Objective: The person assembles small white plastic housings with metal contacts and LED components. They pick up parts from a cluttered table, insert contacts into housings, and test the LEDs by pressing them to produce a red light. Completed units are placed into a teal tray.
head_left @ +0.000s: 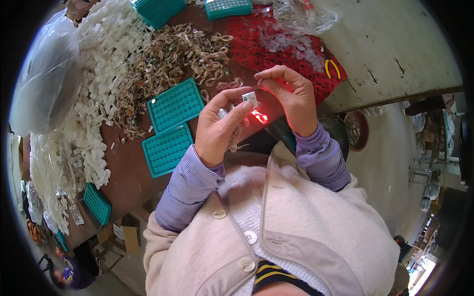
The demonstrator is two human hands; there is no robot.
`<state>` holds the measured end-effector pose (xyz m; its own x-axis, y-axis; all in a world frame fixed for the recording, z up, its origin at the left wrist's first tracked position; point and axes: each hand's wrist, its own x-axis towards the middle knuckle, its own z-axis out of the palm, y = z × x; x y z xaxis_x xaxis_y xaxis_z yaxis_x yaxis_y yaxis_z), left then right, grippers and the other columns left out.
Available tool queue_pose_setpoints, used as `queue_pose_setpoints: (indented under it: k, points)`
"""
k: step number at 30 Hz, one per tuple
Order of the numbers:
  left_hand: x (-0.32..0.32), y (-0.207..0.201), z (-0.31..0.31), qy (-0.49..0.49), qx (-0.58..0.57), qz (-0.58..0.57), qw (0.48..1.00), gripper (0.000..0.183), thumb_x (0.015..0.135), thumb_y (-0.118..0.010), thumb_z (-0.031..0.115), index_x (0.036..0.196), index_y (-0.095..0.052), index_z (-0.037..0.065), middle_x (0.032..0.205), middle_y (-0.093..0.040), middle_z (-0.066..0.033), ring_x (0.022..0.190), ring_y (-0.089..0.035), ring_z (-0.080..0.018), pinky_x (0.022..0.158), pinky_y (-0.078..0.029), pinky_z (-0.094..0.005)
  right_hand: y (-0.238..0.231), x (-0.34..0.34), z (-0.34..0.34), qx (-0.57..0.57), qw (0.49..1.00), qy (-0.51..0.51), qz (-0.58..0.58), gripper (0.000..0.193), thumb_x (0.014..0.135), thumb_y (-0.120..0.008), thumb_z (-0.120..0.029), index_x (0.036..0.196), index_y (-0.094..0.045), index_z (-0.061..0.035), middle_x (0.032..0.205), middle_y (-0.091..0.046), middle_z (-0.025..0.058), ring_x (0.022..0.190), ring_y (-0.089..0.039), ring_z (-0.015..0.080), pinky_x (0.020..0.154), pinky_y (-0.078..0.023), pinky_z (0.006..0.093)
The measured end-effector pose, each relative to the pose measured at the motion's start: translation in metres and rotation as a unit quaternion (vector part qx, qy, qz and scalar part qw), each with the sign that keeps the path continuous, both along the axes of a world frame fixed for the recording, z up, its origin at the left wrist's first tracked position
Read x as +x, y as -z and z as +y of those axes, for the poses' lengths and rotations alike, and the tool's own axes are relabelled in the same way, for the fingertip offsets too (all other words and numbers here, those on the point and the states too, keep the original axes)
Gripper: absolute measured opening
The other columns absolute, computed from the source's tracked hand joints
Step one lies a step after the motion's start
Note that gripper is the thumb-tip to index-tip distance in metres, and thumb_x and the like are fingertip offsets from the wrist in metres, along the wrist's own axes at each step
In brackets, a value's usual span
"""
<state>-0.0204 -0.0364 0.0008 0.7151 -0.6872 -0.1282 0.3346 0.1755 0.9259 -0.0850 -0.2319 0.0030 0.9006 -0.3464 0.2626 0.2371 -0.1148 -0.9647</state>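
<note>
My left hand (216, 123) is closed around a small white plastic case (250, 99), held up between thumb and fingers. Another white piece (222, 113) and part of a wire bundle show against the same palm. Just below the case, a small string light (259, 117) glows red. To the right, my right hand (294, 98) is raised with thumb and forefinger pinched together; what is between them is too small to make out. Two teal trays with round hollows, an upper one (175, 106) and a lower one (169, 150), lie left of my hands.
Tangled coiled wires (170, 61) and a heap of white plastic cases (106, 44) cover the table's left. Yellow-handled pliers (331, 68) rest on a red patterned cloth (316, 86). Stacked teal trays (158, 11) stand at the back. Another person (76, 274) is at lower left.
</note>
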Motion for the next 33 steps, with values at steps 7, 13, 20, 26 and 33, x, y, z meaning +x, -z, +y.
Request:
queue_pose_setpoints:
  k: [7, 13, 20, 26, 33]
  points:
    - [-0.006, 0.006, 0.014, -0.010, -0.024, 0.158, 0.987, 0.028, 0.107, -0.071, 0.018, 0.132, -0.070, 0.005, 0.094, -0.072, 0.0011, 0.076, -0.065, -0.0027, 0.054, -0.048, -0.0190, 0.003, -0.009, 0.032, 0.038, 0.999, -0.006, -0.022, 0.010, 0.101, -0.073, -0.001, 0.109, -0.068, -0.0028, 0.104, -0.076, 0.0066, 0.099, -0.073, 0.0129, 0.087, -0.059, 0.0289]
    - [-0.014, 0.010, 0.016, 0.017, -0.079, 0.139, 0.987, 0.021, 0.107, -0.071, 0.018, 0.123, -0.071, 0.005, 0.087, -0.071, 0.0000, 0.061, -0.061, -0.0028, 0.050, -0.046, -0.0180, 0.001, -0.021, 0.035, -0.115, 0.991, -0.003, -0.075, 0.007, 0.101, -0.068, 0.002, 0.104, -0.064, -0.0012, 0.109, -0.071, 0.0122, 0.097, -0.071, 0.0184, 0.083, -0.058, 0.0320]
    - [-0.014, 0.010, 0.022, 0.002, -0.105, 0.121, 0.987, 0.014, 0.105, -0.074, 0.015, 0.114, -0.071, 0.004, 0.088, -0.072, -0.0004, 0.065, -0.062, -0.0032, 0.054, -0.047, -0.0185, -0.003, -0.031, 0.043, -0.039, 0.998, -0.046, -0.037, 0.007, 0.104, -0.064, 0.006, 0.108, -0.063, 0.0005, 0.116, -0.069, 0.0138, 0.100, -0.071, 0.0155, 0.082, -0.061, 0.0300]
    - [-0.010, 0.011, 0.035, 0.012, -0.088, 0.148, 0.985, 0.013, 0.104, -0.076, 0.015, 0.111, -0.072, 0.005, 0.088, -0.072, 0.0000, 0.071, -0.064, -0.0040, 0.059, -0.050, -0.0194, 0.001, -0.026, 0.050, -0.043, 0.996, -0.052, -0.054, 0.012, 0.094, -0.068, 0.010, 0.099, -0.065, 0.0000, 0.110, -0.070, 0.0145, 0.101, -0.072, 0.0235, 0.085, -0.057, 0.0361]
    - [-0.007, 0.014, 0.042, 0.025, -0.074, 0.128, 0.989, 0.015, 0.103, -0.076, 0.015, 0.110, -0.071, 0.003, 0.094, -0.073, -0.0023, 0.082, -0.065, -0.0056, 0.072, -0.053, -0.0213, 0.009, -0.021, 0.058, -0.032, 0.997, -0.053, -0.049, 0.015, 0.093, -0.069, 0.009, 0.105, -0.066, -0.0004, 0.112, -0.069, 0.0157, 0.102, -0.071, 0.0249, 0.088, -0.056, 0.0348]
